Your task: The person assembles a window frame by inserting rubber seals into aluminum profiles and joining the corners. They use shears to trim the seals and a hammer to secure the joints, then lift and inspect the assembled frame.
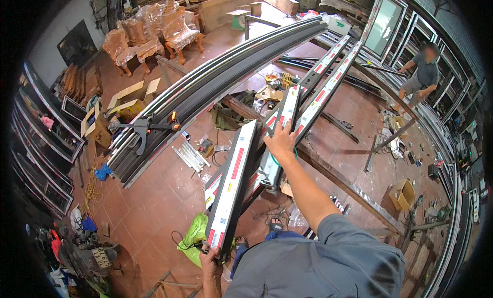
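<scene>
My left hand [210, 262] is closed on the near end of a dark metal profile [233, 177] faced with white, red-marked protective film. The profile slants away from me. Farther out, my right hand [281, 142], with a green band at its wrist, grips a second film-covered profile [290, 107]; its fingertips curl partly out of sight around the edge. Another long profile [321, 97] lies just right of that hand, and more pieces cross underneath. A steel beam [354, 187] runs below them.
Long dark profiles [205, 92] span the left, with a clamp tool [141, 127] on them. Cardboard boxes [131, 97] and wrapped wooden chairs [179, 31] stand behind. A bright green bag [194, 239] lies near my left hand. A person [425, 72] is at far right beside window frames.
</scene>
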`<state>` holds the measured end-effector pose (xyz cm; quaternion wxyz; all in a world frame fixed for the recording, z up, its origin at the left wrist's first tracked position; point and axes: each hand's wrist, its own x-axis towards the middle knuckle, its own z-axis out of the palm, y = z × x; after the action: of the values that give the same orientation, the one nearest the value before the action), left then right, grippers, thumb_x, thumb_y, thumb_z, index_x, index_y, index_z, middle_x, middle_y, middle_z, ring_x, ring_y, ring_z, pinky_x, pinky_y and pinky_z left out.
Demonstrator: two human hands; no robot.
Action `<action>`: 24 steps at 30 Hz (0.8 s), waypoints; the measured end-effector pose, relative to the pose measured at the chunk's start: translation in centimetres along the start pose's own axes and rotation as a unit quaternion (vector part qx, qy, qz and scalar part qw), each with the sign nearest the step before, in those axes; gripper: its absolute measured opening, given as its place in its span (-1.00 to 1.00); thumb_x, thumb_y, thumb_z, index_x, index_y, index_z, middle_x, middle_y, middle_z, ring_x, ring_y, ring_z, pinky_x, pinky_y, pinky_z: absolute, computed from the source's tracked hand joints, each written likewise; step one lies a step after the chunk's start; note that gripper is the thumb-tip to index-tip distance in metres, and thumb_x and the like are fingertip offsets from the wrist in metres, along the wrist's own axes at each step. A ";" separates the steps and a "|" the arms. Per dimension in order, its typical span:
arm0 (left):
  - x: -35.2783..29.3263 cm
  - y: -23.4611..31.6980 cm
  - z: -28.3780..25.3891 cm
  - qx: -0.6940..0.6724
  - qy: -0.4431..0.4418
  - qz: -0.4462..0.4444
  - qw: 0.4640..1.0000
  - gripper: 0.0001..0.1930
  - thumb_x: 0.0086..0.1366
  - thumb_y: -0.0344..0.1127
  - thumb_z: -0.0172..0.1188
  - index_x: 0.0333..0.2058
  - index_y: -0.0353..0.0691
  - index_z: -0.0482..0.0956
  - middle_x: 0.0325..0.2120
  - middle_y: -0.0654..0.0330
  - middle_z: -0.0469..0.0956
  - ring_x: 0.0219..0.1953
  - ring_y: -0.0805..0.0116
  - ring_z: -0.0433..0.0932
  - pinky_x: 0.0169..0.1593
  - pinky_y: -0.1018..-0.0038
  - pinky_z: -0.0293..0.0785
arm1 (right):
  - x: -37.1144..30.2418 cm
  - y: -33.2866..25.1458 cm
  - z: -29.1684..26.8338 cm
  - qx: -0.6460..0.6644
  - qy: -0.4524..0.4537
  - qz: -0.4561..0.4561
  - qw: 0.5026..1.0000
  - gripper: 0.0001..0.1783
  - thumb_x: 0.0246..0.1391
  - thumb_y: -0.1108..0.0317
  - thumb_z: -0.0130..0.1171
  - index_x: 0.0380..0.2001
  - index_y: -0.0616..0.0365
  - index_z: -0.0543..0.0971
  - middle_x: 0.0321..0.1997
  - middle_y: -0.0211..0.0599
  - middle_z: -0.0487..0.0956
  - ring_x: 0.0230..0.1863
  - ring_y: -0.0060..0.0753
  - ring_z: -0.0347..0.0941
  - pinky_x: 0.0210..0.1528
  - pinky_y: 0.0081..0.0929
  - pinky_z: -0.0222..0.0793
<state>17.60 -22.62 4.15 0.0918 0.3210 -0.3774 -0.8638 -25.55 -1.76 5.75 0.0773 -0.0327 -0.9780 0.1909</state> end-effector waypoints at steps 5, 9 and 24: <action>3.0 -5.0 5.0 -0.013 0.002 0.003 1.000 -0.65 0.25 -0.44 0.34 0.01 -0.30 0.56 -0.30 0.28 0.65 -0.37 0.50 0.60 -0.29 0.53 0.57 | 5.3 3.7 -0.9 0.012 0.025 0.011 1.000 -0.11 0.04 -0.02 0.37 0.38 0.13 0.36 0.51 0.27 0.17 0.33 0.55 0.32 0.37 0.22 0.31; 4.2 -6.6 10.7 -0.015 0.011 -0.008 1.000 -0.70 0.28 -0.44 0.38 -0.05 -0.27 0.54 -0.33 0.33 0.61 -0.37 0.56 0.54 -0.28 0.58 0.48 | 9.8 6.9 -1.9 0.022 0.009 0.049 0.999 -0.14 0.04 -0.02 0.31 0.38 0.08 0.37 0.51 0.24 0.18 0.33 0.55 0.31 0.34 0.24 0.33; 6.0 -9.1 8.6 0.183 0.083 0.067 0.977 -0.53 0.43 0.00 0.31 0.02 -0.32 0.49 -0.34 0.25 0.54 -0.41 0.46 0.54 -0.32 0.49 0.55 | 5.0 14.4 -3.1 -0.020 0.117 -0.155 0.981 -0.49 0.19 0.09 0.33 0.14 0.07 0.59 0.23 -0.16 0.53 0.29 -0.01 0.38 0.25 0.13 0.22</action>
<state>8.35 -13.58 -0.84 0.1202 0.3764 -0.5408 -0.7425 -29.45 13.19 3.81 0.2188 0.0957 -0.9592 0.1515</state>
